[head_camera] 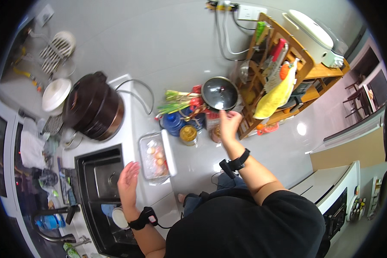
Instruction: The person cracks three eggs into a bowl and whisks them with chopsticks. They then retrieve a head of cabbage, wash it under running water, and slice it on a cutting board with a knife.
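My right hand [229, 124] is stretched forward, with its fingers at the near rim of a round, dark-rimmed glass lid [220, 93]. The lid has a small knob and seems pinched at its edge; whether a pan lies beneath it I cannot tell. My left hand [128, 177] holds nothing and hovers near the counter edge beside the black sink [98, 151]. Just to the right of it is a clear plastic box [142, 158] with several eggs [159, 158] inside. A white bowl [120, 218] in the sink is partly hidden by my left wrist.
A large dark brown pot [95, 108] stands on the white counter [132, 129]. Spring onions [177, 100], blue water jugs [173, 124] and a yellow-lidded jar [188, 134] are by the wall. To the right, a wooden rack [306, 61] carries a yellow cloth [275, 95].
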### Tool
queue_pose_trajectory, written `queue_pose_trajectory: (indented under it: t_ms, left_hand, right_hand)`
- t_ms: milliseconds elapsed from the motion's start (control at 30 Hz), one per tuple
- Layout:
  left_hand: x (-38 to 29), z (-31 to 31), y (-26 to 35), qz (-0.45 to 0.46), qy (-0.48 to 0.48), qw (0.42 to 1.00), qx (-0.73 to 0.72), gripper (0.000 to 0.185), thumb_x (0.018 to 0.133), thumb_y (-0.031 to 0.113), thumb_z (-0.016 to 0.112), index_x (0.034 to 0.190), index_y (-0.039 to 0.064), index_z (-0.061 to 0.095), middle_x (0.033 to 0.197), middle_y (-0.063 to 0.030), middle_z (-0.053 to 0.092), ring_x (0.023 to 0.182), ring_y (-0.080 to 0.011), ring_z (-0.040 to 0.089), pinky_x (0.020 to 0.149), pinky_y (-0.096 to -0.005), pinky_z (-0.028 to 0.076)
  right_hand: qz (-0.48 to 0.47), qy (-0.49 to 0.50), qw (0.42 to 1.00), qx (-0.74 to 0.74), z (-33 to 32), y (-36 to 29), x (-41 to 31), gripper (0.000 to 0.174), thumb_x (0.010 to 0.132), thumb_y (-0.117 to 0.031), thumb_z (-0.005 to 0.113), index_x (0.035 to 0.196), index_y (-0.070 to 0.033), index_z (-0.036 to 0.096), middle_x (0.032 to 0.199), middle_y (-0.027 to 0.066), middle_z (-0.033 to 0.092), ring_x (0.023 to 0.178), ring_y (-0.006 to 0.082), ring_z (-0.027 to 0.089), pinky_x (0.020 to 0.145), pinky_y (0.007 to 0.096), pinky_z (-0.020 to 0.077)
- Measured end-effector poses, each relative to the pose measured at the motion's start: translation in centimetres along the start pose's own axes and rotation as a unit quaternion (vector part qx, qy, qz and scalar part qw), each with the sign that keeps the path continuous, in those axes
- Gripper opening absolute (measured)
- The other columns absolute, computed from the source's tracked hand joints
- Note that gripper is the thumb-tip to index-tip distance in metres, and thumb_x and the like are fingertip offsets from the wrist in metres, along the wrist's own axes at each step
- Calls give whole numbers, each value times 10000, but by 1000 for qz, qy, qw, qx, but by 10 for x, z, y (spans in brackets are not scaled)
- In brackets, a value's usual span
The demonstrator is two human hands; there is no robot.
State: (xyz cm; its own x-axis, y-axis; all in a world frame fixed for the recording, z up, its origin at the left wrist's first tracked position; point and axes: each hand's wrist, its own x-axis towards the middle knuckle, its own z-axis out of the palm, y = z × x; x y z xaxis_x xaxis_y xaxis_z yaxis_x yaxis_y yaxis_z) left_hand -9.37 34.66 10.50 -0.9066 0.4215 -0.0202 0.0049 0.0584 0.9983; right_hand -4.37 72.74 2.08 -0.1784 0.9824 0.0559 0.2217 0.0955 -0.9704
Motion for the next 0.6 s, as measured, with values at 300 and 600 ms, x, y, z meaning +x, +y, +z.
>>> queue_pose_trajectory:
  t_ms: [300, 600]
  left_hand:
    - [120, 338, -8, -65, -333, 939, -55, 462, 925, 109, 531, 1344, -24, 386, 1294, -175, 519, 1191, -250, 514, 1010, -348, 397]
    - [113, 504, 6, -167, -274, 937, -139, 343, 971, 246, 478, 1136, -47, 547, 995, -75, 624, 838, -117, 595, 736, -258, 483]
  right_hand:
    - [89, -191, 977, 30, -157, 94, 204, 510, 848, -345, 667, 1212, -20, 517, 1176, 117, 572, 1045, 228, 551, 868, 374, 447]
    - [273, -201, 802, 492, -145, 13, 149, 455, 1010, -374, 347, 1026, 1, 603, 902, 64, 641, 777, 164, 611, 683, 272, 490]
